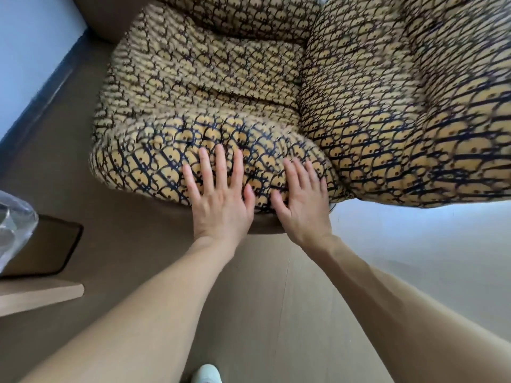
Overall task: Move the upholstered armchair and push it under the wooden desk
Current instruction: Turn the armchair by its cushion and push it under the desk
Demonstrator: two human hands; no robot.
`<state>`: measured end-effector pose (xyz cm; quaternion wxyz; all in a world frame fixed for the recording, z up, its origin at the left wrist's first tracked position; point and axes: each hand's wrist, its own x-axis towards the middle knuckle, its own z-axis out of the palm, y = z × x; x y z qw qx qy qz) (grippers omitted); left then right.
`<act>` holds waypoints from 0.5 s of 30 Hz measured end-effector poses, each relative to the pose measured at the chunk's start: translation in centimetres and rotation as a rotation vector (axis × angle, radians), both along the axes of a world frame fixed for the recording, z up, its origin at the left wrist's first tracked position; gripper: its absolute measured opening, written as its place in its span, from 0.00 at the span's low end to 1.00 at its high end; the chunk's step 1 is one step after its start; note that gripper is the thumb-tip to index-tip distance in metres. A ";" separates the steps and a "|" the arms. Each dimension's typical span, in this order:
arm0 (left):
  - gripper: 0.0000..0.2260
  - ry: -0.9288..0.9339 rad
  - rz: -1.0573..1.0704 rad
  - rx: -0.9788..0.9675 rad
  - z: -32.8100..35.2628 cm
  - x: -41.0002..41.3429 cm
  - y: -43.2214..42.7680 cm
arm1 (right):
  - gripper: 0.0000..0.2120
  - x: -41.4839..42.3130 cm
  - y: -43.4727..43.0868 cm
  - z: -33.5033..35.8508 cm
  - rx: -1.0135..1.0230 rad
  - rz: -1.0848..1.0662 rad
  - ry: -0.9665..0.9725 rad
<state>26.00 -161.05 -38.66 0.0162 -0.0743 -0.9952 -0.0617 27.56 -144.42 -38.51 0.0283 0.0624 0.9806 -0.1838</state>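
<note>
The armchair (249,92), plump and covered in yellow fabric with a dark repeating print, stood on the wooden floor (249,299). Both hands, left (221,200) and right (301,205), lay flat with fingers spread on its near padded arm.

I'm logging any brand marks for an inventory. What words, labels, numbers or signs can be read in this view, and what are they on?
Yellow-and-black patterned upholstered armchair: a repeated lettering-like black motif covers the fabric, too distorted and blurred to read as a word.
Clear plastic wrap at the left edge: no text visible.
Pale shoe at the bottom edge: no text visible.
Nothing else carries writing; no readable text anywhere.
</note>
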 end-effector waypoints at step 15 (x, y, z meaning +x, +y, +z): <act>0.36 -0.309 -0.328 -0.197 29.5 -1.5 2.7 | 0.30 4.8 9.5 30.7 0.083 0.067 -0.221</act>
